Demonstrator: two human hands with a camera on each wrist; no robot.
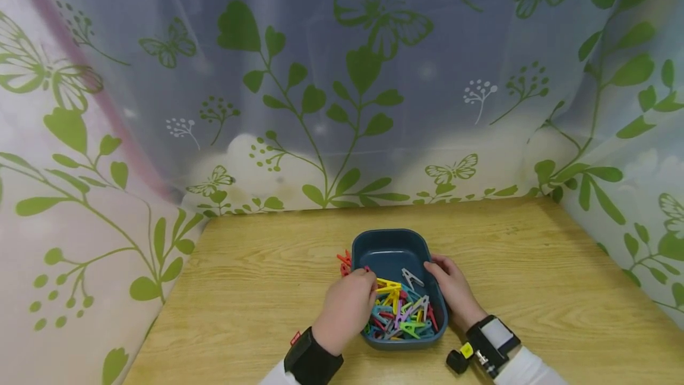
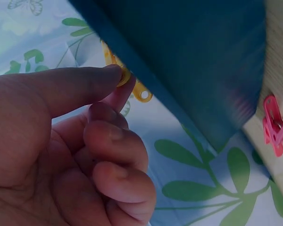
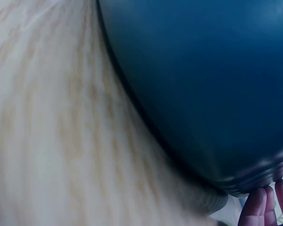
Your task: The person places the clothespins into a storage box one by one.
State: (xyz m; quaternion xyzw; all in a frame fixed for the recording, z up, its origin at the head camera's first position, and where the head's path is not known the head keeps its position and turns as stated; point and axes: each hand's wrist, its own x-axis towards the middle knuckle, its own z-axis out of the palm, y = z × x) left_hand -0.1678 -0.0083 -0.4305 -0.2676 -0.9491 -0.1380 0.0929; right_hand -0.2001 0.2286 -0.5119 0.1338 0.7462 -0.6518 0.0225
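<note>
A dark blue rectangular container point(image 1: 390, 243) stands on the table, with many small plastic clothespins point(image 1: 411, 330) of mixed colours heaped in its near half. My left hand point(image 1: 348, 308) is over its left rim, thumb and index finger pinching a yellow clothespin point(image 2: 142, 92); the other fingers are curled in toward the palm. At the right side, my right hand point(image 1: 454, 290) holds the container, thumb at the rim and fingers point(image 3: 254, 207) against the outer wall. A grey clothespin point(image 1: 412, 278) lies apart from the heap, toward the container's middle.
Outside the container, just left of it, red and orange clothespins point(image 1: 344, 261) lie on the wooden table point(image 1: 251, 290). A curtain point(image 1: 299, 88) printed with leaves and butterflies closes off the back and both sides.
</note>
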